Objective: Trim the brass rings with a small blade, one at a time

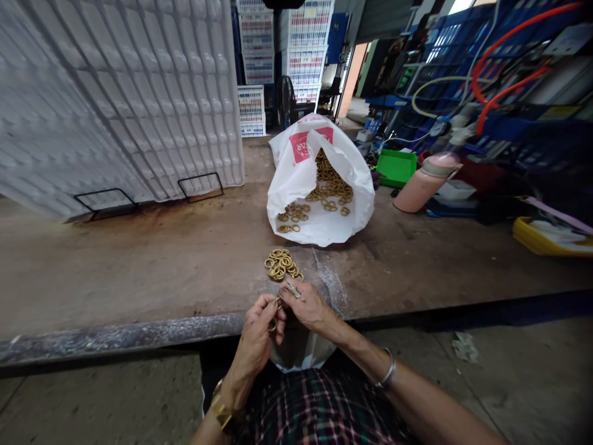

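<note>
Close together at the table's front edge, my two hands work in front of a small pile of brass rings (279, 264). My left hand (257, 324) is closed, with brass rings (272, 326) between its fingers and thumb. Fingers bent, my right hand (309, 307) grips a small grey metal tool (293, 289) whose kind I cannot make out. Its fingertips meet the left hand's at a ring. Beyond the pile, an open white sack (319, 233) lies on its side with many more brass rings (331, 179) inside.
White ridged trays (185, 93) stand on edge at the left, by black wire stands (200, 185). To the right are a green tray (396, 167), a pink bottle (419, 188) and a yellow basket (546, 241). Stacked white crates (306, 52) rise behind. Below my hands hangs a pale bag (303, 349).
</note>
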{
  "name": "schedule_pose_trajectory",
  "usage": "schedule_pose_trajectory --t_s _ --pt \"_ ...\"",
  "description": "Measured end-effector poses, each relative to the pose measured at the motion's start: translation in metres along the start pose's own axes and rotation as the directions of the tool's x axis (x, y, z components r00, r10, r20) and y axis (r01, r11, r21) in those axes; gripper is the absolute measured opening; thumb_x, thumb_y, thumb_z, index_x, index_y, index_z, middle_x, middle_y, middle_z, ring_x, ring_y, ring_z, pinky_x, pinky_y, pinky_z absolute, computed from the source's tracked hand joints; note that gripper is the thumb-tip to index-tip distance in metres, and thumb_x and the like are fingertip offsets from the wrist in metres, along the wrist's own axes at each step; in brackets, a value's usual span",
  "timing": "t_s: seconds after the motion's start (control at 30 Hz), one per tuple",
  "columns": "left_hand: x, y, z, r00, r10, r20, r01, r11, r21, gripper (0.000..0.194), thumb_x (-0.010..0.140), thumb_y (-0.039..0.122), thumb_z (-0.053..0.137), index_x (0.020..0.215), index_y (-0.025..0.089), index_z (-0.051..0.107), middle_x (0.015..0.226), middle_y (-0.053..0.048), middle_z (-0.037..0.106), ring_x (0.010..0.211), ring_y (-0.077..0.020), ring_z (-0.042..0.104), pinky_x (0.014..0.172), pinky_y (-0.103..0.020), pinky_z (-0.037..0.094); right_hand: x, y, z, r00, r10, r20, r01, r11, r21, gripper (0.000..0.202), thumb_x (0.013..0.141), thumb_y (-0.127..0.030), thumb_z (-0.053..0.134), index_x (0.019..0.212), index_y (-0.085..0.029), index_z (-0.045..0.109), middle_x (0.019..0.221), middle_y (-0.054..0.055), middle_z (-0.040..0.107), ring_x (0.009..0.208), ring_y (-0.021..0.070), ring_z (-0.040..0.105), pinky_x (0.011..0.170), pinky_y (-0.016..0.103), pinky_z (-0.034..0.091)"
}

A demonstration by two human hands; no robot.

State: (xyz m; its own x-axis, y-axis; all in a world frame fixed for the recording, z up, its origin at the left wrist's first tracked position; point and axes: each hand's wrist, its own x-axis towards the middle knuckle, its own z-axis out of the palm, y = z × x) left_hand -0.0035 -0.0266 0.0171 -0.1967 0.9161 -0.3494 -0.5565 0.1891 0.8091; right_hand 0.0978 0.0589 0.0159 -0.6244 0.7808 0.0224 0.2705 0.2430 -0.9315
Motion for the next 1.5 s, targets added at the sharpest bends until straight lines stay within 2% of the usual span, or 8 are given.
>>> schedule_pose_trajectory --t_s 0.23,0.4,0.63,0.83,0.97,1.13,1.37,1.5 --pt "-0.002 -0.005 -0.004 0.999 0.031 0.029 -0.029 0.997 -0.070 0.022 0.077 0.036 0.060 0.076 0.017 0.048 0.060 0.005 0.053 0.042 -0.0047 0.044 0.037 -0.015 0.031 -0.001 0.002 0.004 1.000 0.018 -0.026 -0.017 0.999 0.038 0.020 0.083 -0.028 0.040 0.067 -0.018 0.047 0.058 -0.004 0.046 0.053 0.0092 0.041 0.052 0.021 0.033" --pt "-0.002 -0.004 -0.004 0.998 0.063 0.006 -0.063 0.995 -0.074 0.024 0.076 0.037 0.060 0.075 0.018 0.046 0.060 0.004 0.055 0.041 -0.0048 0.042 0.035 -0.015 0.030 -0.005 0.003 0.000 0.999 -0.014 -0.048 0.004 0.981 -0.194 0.016 0.082 -0.022 0.039 0.076 -0.017 0.053 0.060 -0.002 0.051 0.054 0.0101 0.045 0.054 0.021 0.033" --pt "0.001 -0.008 -0.007 0.992 0.124 -0.013 -0.123 0.989 0.081 0.028 0.079 0.044 0.056 0.076 0.018 0.047 0.054 0.006 0.050 0.039 -0.0034 0.037 0.036 -0.014 0.029 -0.016 0.001 -0.001 0.987 -0.069 0.145 0.137 0.832 -0.537 0.020 0.075 -0.011 0.042 0.088 -0.018 0.055 0.070 0.002 0.061 0.060 0.0124 0.051 0.055 0.023 0.028" --pt "-0.004 -0.012 -0.007 0.986 0.158 -0.050 -0.146 0.972 0.182 0.029 0.080 0.046 0.054 0.074 0.017 0.049 0.048 0.007 0.047 0.036 -0.0034 0.033 0.034 -0.015 0.027 -0.012 0.001 -0.005 0.987 0.057 0.153 0.074 0.675 -0.734 0.029 0.071 -0.012 0.043 0.098 -0.017 0.053 0.080 0.006 0.066 0.066 0.0162 0.057 0.057 0.025 0.029" --pt "-0.013 -0.003 -0.002 0.994 0.106 0.024 -0.107 0.993 0.042 0.028 0.079 0.042 0.057 0.071 0.016 0.050 0.050 0.006 0.048 0.039 -0.0040 0.036 0.036 -0.015 0.029 -0.003 -0.002 -0.017 0.993 0.114 0.035 -0.040 0.590 -0.806 0.034 0.072 -0.011 0.043 0.104 -0.017 0.051 0.081 0.007 0.066 0.071 0.0179 0.059 0.062 0.026 0.033" --pt "-0.012 0.004 -0.006 1.000 0.009 -0.030 -0.015 0.977 -0.212 0.027 0.075 0.039 0.062 0.074 0.016 0.048 0.077 -0.004 0.063 0.048 -0.0053 0.044 0.036 -0.015 0.030 0.021 -0.016 -0.024 1.000 -0.022 -0.003 0.011 0.605 -0.796 0.037 0.074 -0.010 0.042 0.108 -0.020 0.052 0.101 0.007 0.061 0.084 0.0174 0.058 0.068 0.025 0.037" --pt "-0.009 0.007 -0.016 0.988 -0.070 -0.136 0.019 0.937 -0.349 0.028 0.064 0.029 0.073 0.072 0.015 0.050 0.077 -0.008 0.066 0.058 -0.0111 0.056 0.042 -0.017 0.035 0.064 -0.020 -0.002 0.998 -0.030 0.061 0.067 0.527 -0.847 0.023 0.078 -0.019 0.047 0.098 -0.022 0.058 0.099 0.005 0.057 0.071 0.0159 0.056 0.058 0.026 0.036" --pt "-0.008 0.009 -0.023 0.988 -0.111 -0.106 0.058 0.912 -0.406 0.025 0.062 0.024 0.074 0.075 0.018 0.054 0.070 -0.003 0.065 0.055 -0.0107 0.055 0.044 -0.018 0.037 0.079 -0.010 0.009 0.996 0.028 0.084 0.059 0.497 -0.866 0.019 0.082 -0.019 0.044 0.087 -0.018 0.062 0.091 0.008 0.058 0.071 0.0170 0.055 0.057 0.026 0.035"
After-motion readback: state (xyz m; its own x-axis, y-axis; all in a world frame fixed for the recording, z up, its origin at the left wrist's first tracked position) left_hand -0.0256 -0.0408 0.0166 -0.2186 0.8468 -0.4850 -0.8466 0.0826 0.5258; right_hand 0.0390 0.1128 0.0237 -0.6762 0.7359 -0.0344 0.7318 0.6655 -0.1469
